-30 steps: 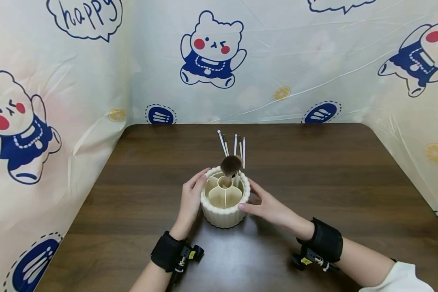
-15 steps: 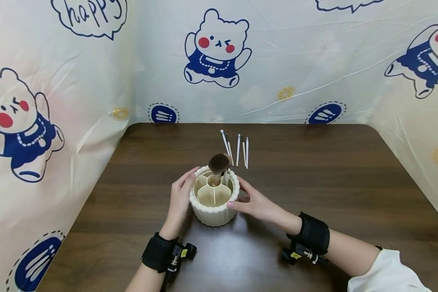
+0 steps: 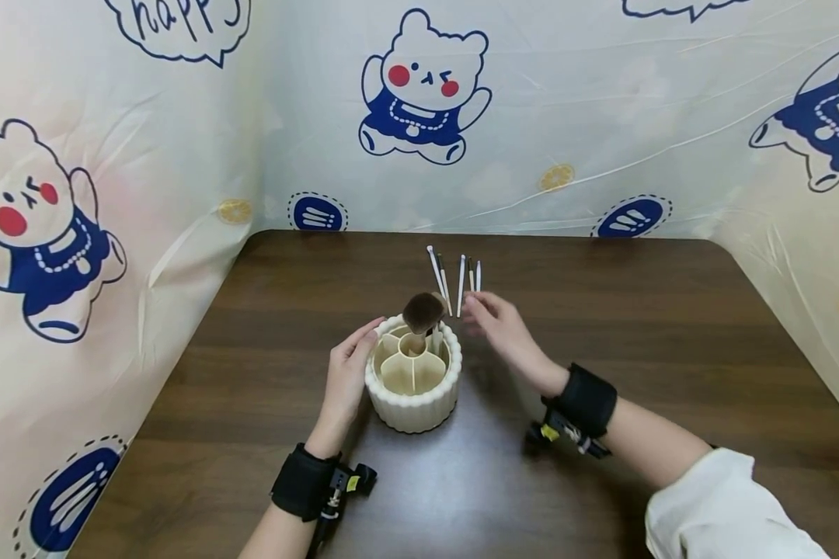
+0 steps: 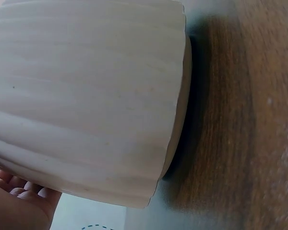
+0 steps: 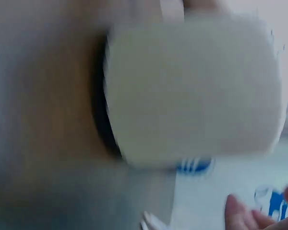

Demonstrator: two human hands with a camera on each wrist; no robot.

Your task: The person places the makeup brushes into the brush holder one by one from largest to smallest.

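A cream fluted makeup brush holder (image 3: 414,407) with inner compartments stands on the table; its ribbed wall (image 4: 91,96) fills much of the left wrist view. A large fluffy makeup brush (image 3: 422,312) stands bristles-up in its centre ring, a smaller pale handle (image 3: 437,338) beside it. My left hand (image 3: 346,373) holds the holder's left side, thumb by the rim and some fingers hidden behind. My right hand (image 3: 506,334) is off the holder, its fingertips beside several slim makeup brushes (image 3: 461,287) lying behind. In the blurred right wrist view, thumb and fingers are apart.
The dark wooden table (image 3: 308,287) meets a patterned cloth backdrop (image 3: 517,116) at the back and both sides. Black camera straps (image 3: 304,483) wrap both wrists. A white sleeve (image 3: 723,505) covers the right upper arm.
My right hand has let go of the holder's right side and moved up to the slim brushes. The left hand stays at the holder. The holder shifted left in the view earlier.
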